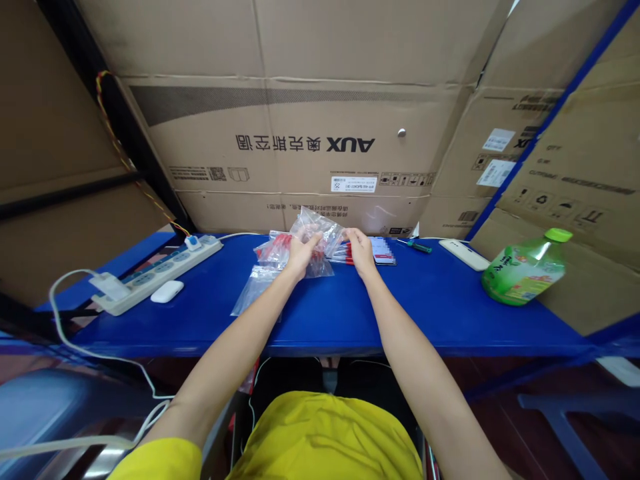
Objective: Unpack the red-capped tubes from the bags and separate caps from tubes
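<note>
My left hand (301, 257) is closed around a clear plastic bag (317, 231) that holds several red items, lifted a little above the blue table (350, 313). My right hand (361, 252) rests beside it with its fingers curled on the bag's right edge and on a pile of red-capped items (342, 254) lying on the table. More clear bags (255, 287) with red contents lie flat under and to the left of my left hand.
A white power strip (155, 273) with a plug and cable lies at the left, with a small white case (167, 291) beside it. A green bottle (525, 270), a white device (464, 254), a small screwdriver (417, 247) and a card (383, 251) sit right. Cardboard boxes (320, 147) wall the back.
</note>
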The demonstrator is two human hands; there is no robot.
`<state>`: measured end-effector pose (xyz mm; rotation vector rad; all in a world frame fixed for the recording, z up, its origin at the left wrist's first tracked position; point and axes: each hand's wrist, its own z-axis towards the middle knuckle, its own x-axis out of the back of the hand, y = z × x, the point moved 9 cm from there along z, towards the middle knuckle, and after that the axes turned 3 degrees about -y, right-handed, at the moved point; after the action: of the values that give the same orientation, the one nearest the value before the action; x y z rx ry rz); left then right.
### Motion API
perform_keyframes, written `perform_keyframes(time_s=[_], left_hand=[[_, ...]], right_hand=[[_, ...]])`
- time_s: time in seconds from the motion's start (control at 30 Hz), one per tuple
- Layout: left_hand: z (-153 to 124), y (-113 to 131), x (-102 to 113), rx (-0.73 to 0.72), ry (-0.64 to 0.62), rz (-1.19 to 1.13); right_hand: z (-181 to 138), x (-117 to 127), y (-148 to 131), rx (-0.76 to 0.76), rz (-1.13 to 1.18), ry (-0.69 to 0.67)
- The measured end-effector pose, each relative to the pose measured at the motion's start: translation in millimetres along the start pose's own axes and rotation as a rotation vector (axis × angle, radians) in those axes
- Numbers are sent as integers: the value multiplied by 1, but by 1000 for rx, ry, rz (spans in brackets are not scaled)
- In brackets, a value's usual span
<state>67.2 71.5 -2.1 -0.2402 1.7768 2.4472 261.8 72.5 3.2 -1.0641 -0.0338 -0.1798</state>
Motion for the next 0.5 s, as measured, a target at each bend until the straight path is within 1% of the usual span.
perform_keyframes(time_s=[0.07,0.17,0.23,0.3,0.37,0.5], left_hand=[[1,3,0,-17,-4,16],[4,3,2,20,-8,-26],[7,2,6,46,19,-71],[9,3,12,38,57,-79],[11,2,16,31,77,-59],[12,-7,18,87,78,-55]], right_hand=[[1,1,0,-8,50,-3],[2,7,0,10,67,44],[4,12,1,10,78,93],[4,15,3,-1,109,121],[4,13,4,-6,163,113],[4,7,3,-23,256,86]])
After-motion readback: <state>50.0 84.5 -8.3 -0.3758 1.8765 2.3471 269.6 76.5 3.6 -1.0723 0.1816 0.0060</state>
